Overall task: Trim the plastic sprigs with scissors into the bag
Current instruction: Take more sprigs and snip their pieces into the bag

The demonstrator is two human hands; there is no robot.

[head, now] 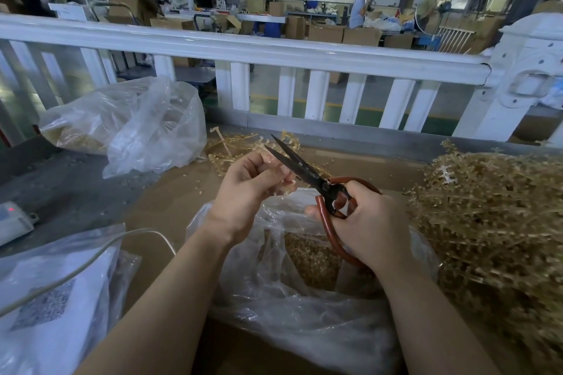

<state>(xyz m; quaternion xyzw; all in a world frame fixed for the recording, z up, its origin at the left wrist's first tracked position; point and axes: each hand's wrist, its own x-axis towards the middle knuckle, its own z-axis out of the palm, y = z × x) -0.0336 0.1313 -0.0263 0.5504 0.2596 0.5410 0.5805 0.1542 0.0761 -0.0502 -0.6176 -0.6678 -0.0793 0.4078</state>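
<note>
Head camera view, looking down over a person's two bare forearms at a brown desk (pixel 170 201) in a factory hall.

The left hand (pixel 243 189) is raised in the middle of the scene, its fingers curled and pinching a small pale translucent plastic sprig (pixel 281 183). The right hand (pixel 368 222), just to the right, grips the scissors (pixel 307 173) by their red-brown loop handles, fingers wrapped through and around them. The dark blades are parted and point up and to the left, their tips just beyond the left hand's fingertips; the sprig lies close against the blades.

Directly below both hands, near the viewer, sits an open clear plastic bag (pixel 289 298), with a layer of small tan cut pieces (pixel 313 256) visible inside.

At the right, a large tangled heap of tan plastic sprigs (pixel 487 222) covers the desk. A smaller scatter of sprigs (pixel 231 146) lies farther away, behind the hands. At the far left is a second clear bag (pixel 137 122), crumpled and partly filled with tan material. At the near left lie another plastic-wrapped package (pixel 54 298), a white cable (pixel 91 259) across it, and a small white device (pixel 15 219).

Beyond the desk runs a white railing (pixel 274 52), with cardboard boxes and workers well behind it.
</note>
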